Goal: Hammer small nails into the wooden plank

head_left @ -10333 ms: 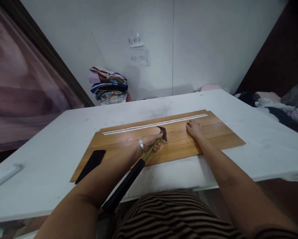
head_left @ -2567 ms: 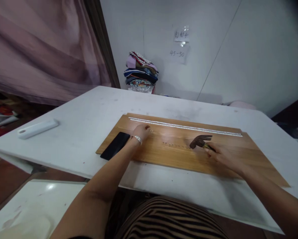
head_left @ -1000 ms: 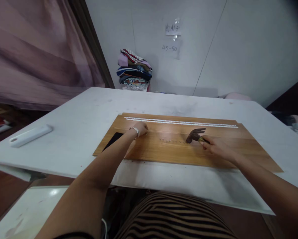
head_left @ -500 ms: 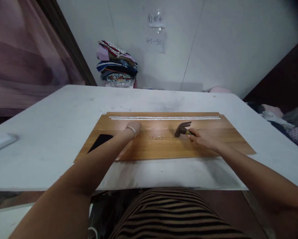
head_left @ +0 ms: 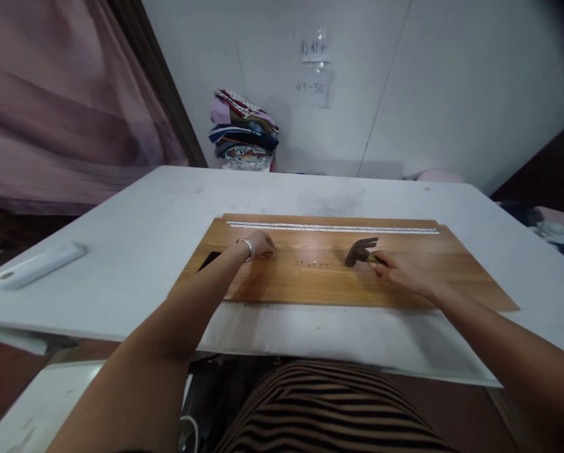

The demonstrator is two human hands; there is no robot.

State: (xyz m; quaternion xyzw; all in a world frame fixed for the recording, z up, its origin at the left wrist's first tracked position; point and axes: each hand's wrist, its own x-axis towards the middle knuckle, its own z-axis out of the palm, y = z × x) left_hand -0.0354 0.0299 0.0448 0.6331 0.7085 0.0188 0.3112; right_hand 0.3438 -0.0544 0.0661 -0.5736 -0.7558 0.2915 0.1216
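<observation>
My left hand, with a bracelet on its wrist, is pinched over the left half of a wooden board. A thin nail shows at its fingertips. My right hand is wrapped round the handle of a claw hammer, whose head is low over the board with the claw pointing up and right. Between my hands, several small nails form a short row on the wood. The hammer head is at the row's right end; whether it touches the board I cannot tell.
Two pale strips with markings run along the board's far side. A flat black object lies partly behind my left forearm. On the white table, a long white object lies at the left. Folded clothes are stacked by the wall.
The view has shifted, so the scene sits farther right. My left hand has turned, and the nail at its fingertips now shows. The hammer stays low by the right end of the row.
</observation>
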